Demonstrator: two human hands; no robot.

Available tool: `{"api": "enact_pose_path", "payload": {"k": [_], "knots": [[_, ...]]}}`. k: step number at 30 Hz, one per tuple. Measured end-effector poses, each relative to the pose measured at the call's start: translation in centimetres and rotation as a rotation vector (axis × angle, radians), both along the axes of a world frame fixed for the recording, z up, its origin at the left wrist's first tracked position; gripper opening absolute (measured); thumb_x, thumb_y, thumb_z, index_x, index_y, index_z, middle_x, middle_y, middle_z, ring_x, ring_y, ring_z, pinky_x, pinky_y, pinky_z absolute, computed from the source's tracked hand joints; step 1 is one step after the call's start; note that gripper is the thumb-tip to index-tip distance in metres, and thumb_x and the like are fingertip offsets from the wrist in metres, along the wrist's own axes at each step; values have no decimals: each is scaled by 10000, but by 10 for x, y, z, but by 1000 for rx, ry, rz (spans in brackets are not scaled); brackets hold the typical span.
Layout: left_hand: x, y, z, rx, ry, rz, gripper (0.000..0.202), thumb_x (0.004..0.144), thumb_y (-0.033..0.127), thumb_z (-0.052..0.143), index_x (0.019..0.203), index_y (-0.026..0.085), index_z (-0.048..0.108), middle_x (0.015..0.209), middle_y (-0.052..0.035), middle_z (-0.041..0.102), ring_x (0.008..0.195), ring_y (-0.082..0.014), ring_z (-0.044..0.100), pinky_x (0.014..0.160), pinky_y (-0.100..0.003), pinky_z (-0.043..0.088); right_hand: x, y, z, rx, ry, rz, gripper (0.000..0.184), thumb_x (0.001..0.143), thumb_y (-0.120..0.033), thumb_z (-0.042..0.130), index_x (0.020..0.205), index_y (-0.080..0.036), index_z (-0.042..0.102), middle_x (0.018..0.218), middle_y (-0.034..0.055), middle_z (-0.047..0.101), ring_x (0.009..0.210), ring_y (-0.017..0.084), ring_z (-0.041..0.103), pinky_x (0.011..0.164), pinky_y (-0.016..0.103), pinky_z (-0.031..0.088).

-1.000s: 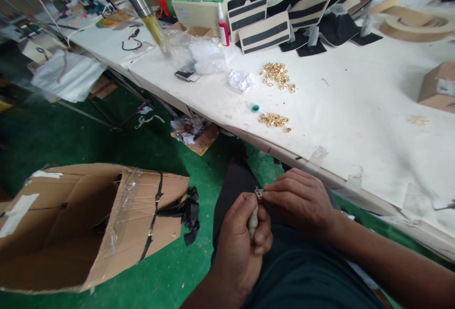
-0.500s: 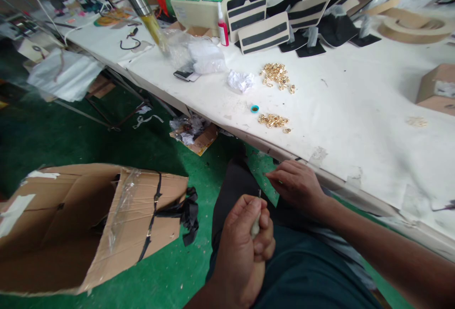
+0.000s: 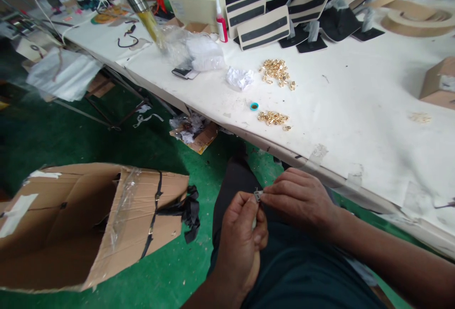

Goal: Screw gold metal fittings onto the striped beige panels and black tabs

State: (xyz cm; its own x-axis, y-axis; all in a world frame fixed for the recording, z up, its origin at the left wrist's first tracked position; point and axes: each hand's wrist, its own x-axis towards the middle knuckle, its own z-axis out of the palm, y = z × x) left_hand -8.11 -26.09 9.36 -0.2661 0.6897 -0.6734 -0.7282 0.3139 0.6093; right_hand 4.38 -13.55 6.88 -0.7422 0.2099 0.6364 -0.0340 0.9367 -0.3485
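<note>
My left hand (image 3: 241,233) is closed above my lap around a pale object (image 3: 254,222), mostly hidden by the fingers. A small silvery metal piece (image 3: 258,195) sticks up at the thumb tip. My right hand (image 3: 298,197) reaches in from the right, thumb and fingertips pinched on that metal piece, so the two hands nearly touch. On the white table beyond lie a near pile of small gold-coloured fittings (image 3: 273,118) and a farther pile of gold-coloured fittings (image 3: 275,70). A turquoise cap (image 3: 254,106) with something dark inside sits beside the near pile.
The table's front edge (image 3: 245,134) runs just beyond my hands. An open cardboard box (image 3: 142,209) stands on the green floor at left. Farther back are crumpled paper (image 3: 240,78), a red bottle (image 3: 222,28), beige panels with black strips (image 3: 265,27) and a machine (image 3: 202,3).
My right hand has come left and closed its fingertips at the top of my left fist. The small metal piece now shows between the two hands. The left hand keeps its grip.
</note>
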Motion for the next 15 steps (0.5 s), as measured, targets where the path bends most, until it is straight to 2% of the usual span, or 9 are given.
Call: {"api": "enact_pose_path", "payload": {"k": [2,4,6,8,11,15], "knots": [[2,-2,2,-11,14,-10,397,842,454,806,835,200,501,640,85,499,421,-3,270,423,-156,157,-2,5,-13,34,-38,-40,183,1046,-162,579,974,-172,747,820,53,736,705,154,600,681,331,439],[4,-4,5,-7,-19,-46,370,848,452,796,851,193,531,640,81,508,417,-2,273,417,-155,159,-2,12,-30,53,-104,-136,183,1023,-149,610,906,-178,748,731,32,683,657,151,559,651,328,403],[4,-5,8,6,-61,-62,340,864,450,777,883,185,566,655,75,525,413,1,277,411,-154,163,1,19,-44,0,-154,-233,177,1005,-142,630,872,-180,742,694,22,649,643,154,549,635,322,392],[3,-5,7,11,-86,-33,324,869,441,770,900,179,583,665,75,529,408,3,279,403,-153,159,5,20,-49,-105,-136,-281,127,991,-141,651,909,-180,738,733,29,666,671,160,578,647,313,417],[0,-2,3,-2,-110,2,297,874,420,758,930,171,605,674,74,528,405,-1,288,395,-154,156,9,13,-33,-205,-10,-243,97,965,-116,689,1023,-186,724,828,42,719,727,167,625,694,310,465],[-2,1,2,4,-110,6,317,883,414,755,842,180,546,669,74,522,404,-4,299,393,-155,167,6,-1,0,-169,63,-68,132,979,-125,674,1097,-179,698,919,72,772,778,188,659,725,332,493]]}}
